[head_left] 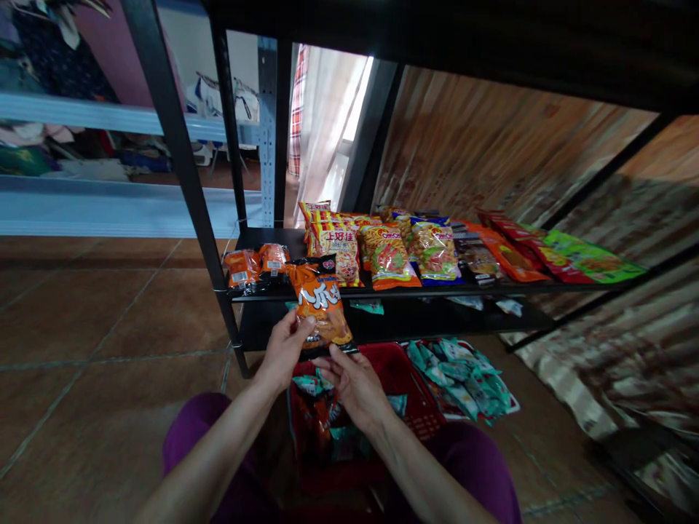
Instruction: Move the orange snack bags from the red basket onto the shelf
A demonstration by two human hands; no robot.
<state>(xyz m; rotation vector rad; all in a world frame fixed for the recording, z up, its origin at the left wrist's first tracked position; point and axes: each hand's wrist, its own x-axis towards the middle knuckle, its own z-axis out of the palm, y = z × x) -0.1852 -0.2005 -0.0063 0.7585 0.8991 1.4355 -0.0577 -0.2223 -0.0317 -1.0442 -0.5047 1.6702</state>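
An orange and black snack bag is held upright in front of the shelf's edge. My left hand grips its lower left side, thumb across the front. At its bottom right corner, my right hand pinches the black edge between thumb and fingers. Just behind it on the black shelf lie two similar orange bags. Below my hands stands a red basket with orange and teal packets inside.
Yellow snack bags, noodle-pattern bags and a green bag line the shelf. A second basket of teal packets sits at right. A black shelf post rises at left, before a blue-white rack.
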